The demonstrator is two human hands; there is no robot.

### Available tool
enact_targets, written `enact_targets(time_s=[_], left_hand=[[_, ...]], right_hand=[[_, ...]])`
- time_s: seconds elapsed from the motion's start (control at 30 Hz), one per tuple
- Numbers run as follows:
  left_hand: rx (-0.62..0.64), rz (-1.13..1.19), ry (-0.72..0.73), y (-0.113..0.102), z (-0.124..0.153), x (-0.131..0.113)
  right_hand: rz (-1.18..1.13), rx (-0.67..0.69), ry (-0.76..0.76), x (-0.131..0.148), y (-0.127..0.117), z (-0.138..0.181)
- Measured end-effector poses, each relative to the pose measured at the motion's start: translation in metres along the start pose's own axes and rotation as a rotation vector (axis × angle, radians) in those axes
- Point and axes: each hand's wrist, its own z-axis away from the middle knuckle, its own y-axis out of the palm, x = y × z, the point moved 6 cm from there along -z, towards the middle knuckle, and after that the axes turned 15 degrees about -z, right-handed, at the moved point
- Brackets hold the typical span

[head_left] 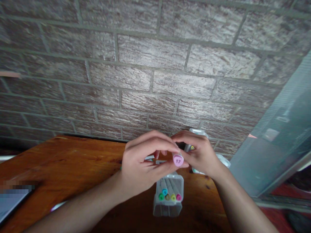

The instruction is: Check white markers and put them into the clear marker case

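The left hand (143, 159) pinches 1 marker (178, 161) between thumb and fingers, close to its pink end, on which the number 17 can be read. This marker is above the counter (97, 157), with its pink end toward the camera. The right hand (201, 152) is bent just beside it, thumb near the marker's body; whether it also grasps the marker, I cannot tell, because the fingers hide the far part.

Below the 2 hands is a clear plastic box (167, 210) with 5 coloured ends of pens (173, 197) showing: green, blue, brownish, yellow and pink (the blue 1 lies higher than the others). Another clear case (198, 131) is partly hidden behind the right hand.

In my judgement, the main risk is a slip. The left hand has only a small part of a smooth surface, so the marker could turn or fall if the right hand pushes it sideways. If it falls, it could strike the box and disturb the pens, because the box is almost directly under. Also, the right wrist is close to the clear case, so a careless backward movement could knock it.
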Motion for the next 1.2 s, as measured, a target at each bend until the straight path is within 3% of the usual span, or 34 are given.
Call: enact_targets(time_s=[0.37, 0.53, 0.63, 0.73, 0.87, 1.0, 1.13, 1.2], left_hand=[[0.012, -0.012, 0.016, 0.002, -0.001, -0.001], [-0.003, -0.046, 0.017, -0.002, -0.003, 0.005], [-0.001, -0.110, -0.014, -0.006, -0.004, 0.018], [0.018, -0.195, -0.174, -0.009, -0.002, 0.044], [0.064, -0.163, -0.238, -0.007, 0.003, 0.072], [0.222, -0.269, -0.078, 0.007, 0.008, 0.081], [0.333, -0.409, 0.167, 0.026, 0.018, 0.067], [0.352, -0.393, 0.202, 0.033, 0.022, 0.059]], right_hand=[[0.024, -0.005, -0.022, 0.001, -0.002, -0.002], [0.052, -0.004, -0.001, 0.000, -0.013, 0.001], [0.076, -0.024, 0.044, 0.000, -0.029, 0.006], [0.069, -0.046, 0.096, 0.001, -0.043, 0.011], [0.025, -0.082, 0.090, 0.006, -0.049, 0.012], [0.036, -0.114, 0.051, 0.012, -0.044, 0.009], [0.072, -0.085, -0.037, 0.024, -0.033, 0.006], [0.087, -0.074, -0.081, 0.031, -0.027, 0.004]])
